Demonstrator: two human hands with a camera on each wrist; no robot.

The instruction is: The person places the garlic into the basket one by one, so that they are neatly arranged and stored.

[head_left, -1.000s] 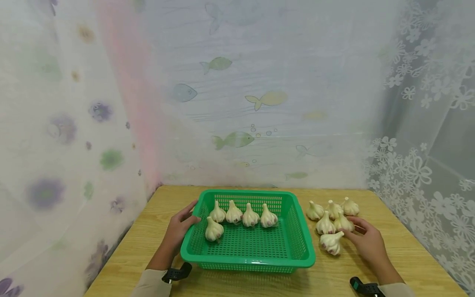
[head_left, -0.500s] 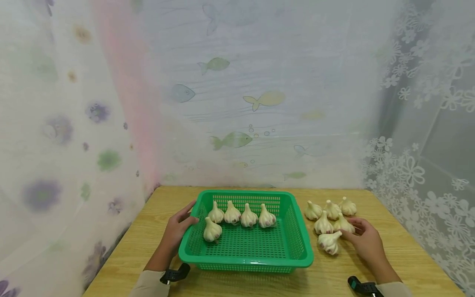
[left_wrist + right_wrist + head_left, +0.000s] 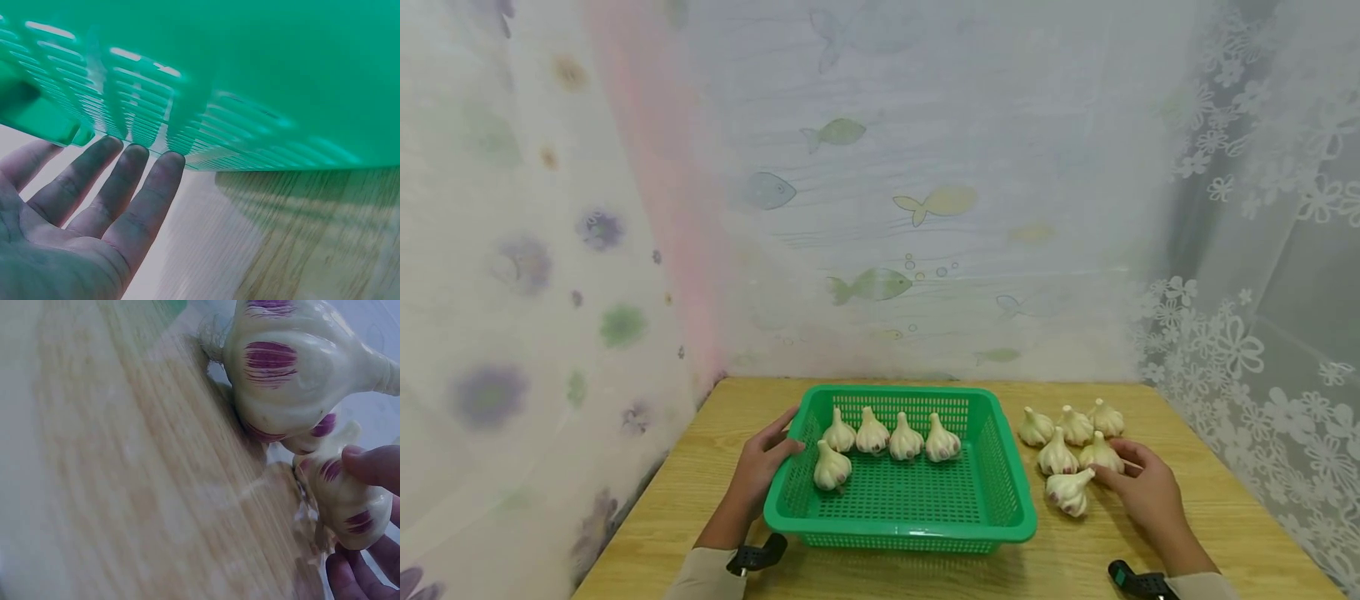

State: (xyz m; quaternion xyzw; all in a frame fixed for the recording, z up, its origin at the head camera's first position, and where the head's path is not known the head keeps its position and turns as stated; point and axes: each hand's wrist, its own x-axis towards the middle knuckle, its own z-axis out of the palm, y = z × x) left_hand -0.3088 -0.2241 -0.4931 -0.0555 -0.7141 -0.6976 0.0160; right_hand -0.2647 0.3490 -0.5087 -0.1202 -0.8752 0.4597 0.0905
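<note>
My left hand holds the left side of a green plastic basket, thumb over the rim. Seen from the left wrist, its fingers reach up to the slotted outer wall. Several garlic bulbs stand inside the basket, most in a row along the back, with one bulb in front at the left. On the right, my right hand holds a garlic bulb between thumb and fingers, low at the table. A nearer bulb with purple streaks lies on its side before it.
Several other garlic bulbs, one of them a back-row bulb, cluster right of the basket on the wooden table. A patterned curtain hangs behind the table's far edge, and more sheeting stands at both sides.
The bulb at my right fingers has shifted slightly, a little away from its neighbour on the left. My left hand and the basket have stayed in place.
</note>
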